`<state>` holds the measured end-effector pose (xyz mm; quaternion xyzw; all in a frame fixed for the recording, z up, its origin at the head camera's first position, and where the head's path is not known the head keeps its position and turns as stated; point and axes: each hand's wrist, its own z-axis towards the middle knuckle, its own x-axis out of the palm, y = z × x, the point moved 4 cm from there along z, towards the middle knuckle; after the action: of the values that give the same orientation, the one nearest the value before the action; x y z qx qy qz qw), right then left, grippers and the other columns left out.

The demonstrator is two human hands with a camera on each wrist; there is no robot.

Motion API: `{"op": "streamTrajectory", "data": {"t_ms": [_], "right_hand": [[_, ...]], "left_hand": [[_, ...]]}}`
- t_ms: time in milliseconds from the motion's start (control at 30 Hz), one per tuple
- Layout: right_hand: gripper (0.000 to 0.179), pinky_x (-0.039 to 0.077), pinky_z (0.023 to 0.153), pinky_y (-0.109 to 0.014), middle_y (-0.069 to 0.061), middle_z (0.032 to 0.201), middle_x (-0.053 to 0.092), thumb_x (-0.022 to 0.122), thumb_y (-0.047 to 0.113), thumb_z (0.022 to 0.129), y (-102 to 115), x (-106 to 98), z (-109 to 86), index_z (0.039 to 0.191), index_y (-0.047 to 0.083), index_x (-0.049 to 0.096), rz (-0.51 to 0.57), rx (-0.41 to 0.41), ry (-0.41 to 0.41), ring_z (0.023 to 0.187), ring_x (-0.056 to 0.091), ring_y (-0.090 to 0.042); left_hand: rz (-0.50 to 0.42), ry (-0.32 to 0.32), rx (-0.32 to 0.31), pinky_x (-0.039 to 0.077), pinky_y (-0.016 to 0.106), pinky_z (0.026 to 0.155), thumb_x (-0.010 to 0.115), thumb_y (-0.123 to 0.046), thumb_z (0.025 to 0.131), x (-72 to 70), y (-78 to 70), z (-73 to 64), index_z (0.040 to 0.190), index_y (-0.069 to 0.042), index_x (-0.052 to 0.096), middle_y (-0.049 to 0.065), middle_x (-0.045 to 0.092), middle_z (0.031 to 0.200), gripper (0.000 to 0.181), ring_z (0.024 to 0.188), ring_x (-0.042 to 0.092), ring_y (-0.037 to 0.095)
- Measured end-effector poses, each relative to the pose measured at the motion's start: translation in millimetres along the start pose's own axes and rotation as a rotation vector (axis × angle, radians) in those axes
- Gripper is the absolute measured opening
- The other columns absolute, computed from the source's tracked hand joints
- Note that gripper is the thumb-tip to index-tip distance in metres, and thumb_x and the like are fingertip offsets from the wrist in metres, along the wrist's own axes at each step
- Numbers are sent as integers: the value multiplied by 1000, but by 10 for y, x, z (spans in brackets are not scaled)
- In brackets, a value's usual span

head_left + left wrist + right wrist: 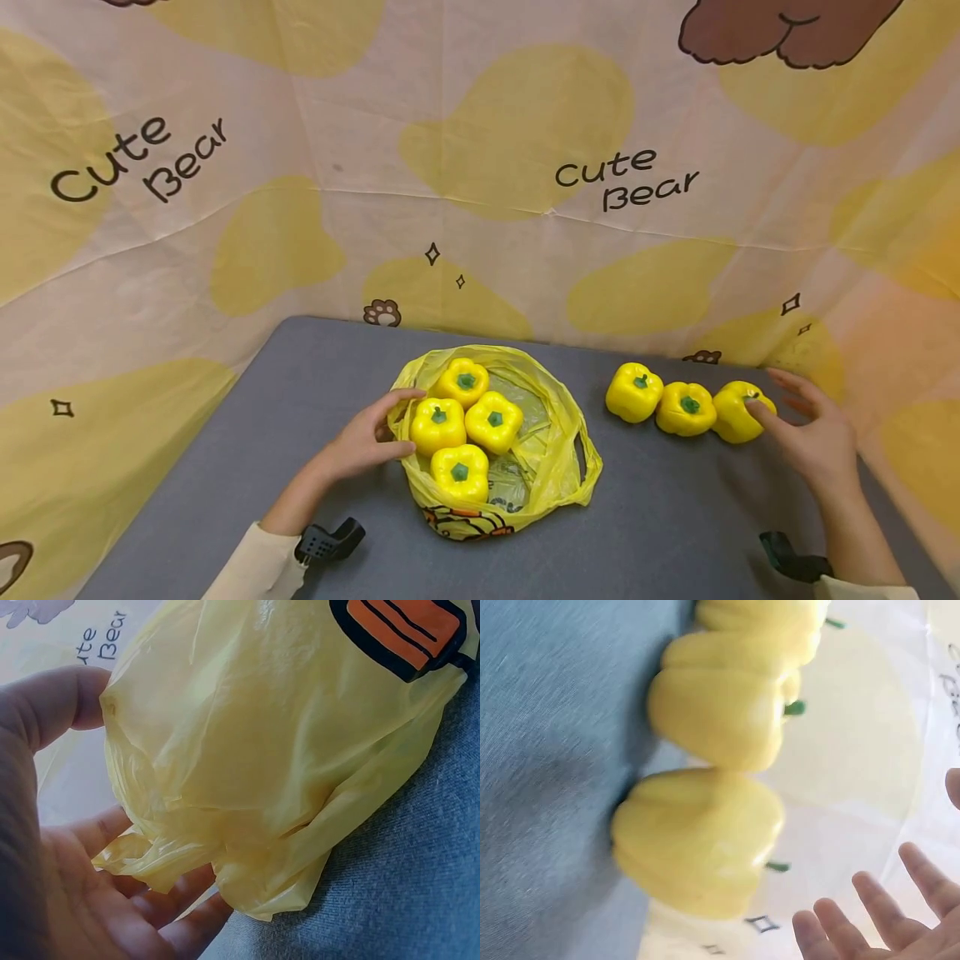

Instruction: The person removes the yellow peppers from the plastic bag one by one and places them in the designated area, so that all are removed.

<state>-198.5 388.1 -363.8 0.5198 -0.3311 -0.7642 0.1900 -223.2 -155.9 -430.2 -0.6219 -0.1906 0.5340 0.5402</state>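
Four-lobed yellow bell peppers (460, 473) with green stems, several of them, sit in a yellow plastic bag (551, 492) whose mouth lies open. My left hand (367, 437) is at the bag's left rim, thumb and fingers spread apart against the plastic. In the left wrist view, the left fingers (172, 900) reach partly behind folds of the bag (247, 750). Three more peppers stand in a row at the right. My right hand (821, 429) is beside the rightmost pepper (735, 412), its fingers spread; in the right wrist view they are apart from that pepper (697, 840).
The middle pepper (686, 409) and the left pepper (633, 392) of the row stand close together on the grey table (300, 375). A printed cloth (495, 275) hangs behind the table. Dark wrist mounts (330, 540) are on both forearms.
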Motion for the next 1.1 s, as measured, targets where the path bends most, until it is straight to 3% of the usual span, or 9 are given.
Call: {"op": "streamTrajectory", "data": {"t_ms": [133, 200, 367, 600, 867, 1100], "right_hand": [[53, 37, 70, -2, 26, 129, 50, 71, 26, 87, 176, 14, -49, 137, 23, 55, 71, -79, -17, 96, 43, 12], [52, 38, 71, -1, 32, 119, 49, 72, 22, 86, 262, 32, -69, 136, 20, 56, 103, -118, -22, 94, 44, 16], [49, 42, 72, -2, 36, 110, 50, 73, 13, 84, 459, 137, -136, 131, 13, 59, 145, -199, -15, 96, 50, 15], [51, 47, 74, -6, 25, 121, 56, 74, 7, 82, 721, 370, -285, 131, 11, 58, 190, -305, 66, 99, 54, 12], [49, 49, 77, -11, 23, 121, 57, 73, 3, 82, 891, 686, -386, 129, 3, 57, 288, -343, 166, 102, 57, 5], [48, 52, 77, -14, 17, 120, 60, 73, 1, 81, 981, 896, -400, 127, 1, 58, 355, -376, 196, 102, 60, 1]], "left_hand": [[0, 0, 10, 52, 27, 73, 70, -12, 83, -13, -20, 0, 140, -3, 42, 25, 39, 145, 64, 105, 55, 26], [1, 0, 7, 52, 27, 73, 70, -12, 83, -14, -33, -2, 140, -3, 42, 25, 39, 145, 64, 106, 54, 25], [9, -3, -11, 52, 27, 73, 71, -13, 82, -20, -37, -12, 140, -5, 43, 23, 39, 145, 65, 106, 54, 24], [-5, 6, -13, 53, 26, 75, 71, -12, 82, -18, -17, -25, 141, -4, 41, 25, 37, 146, 66, 108, 55, 29], [-20, 13, -27, 54, 27, 75, 71, -12, 82, -13, -23, -26, 142, -6, 40, 23, 36, 147, 68, 107, 55, 28], [-12, 11, -47, 53, 26, 69, 71, -13, 82, -10, -27, -14, 142, -7, 40, 24, 37, 146, 68, 96, 58, 24]]}}
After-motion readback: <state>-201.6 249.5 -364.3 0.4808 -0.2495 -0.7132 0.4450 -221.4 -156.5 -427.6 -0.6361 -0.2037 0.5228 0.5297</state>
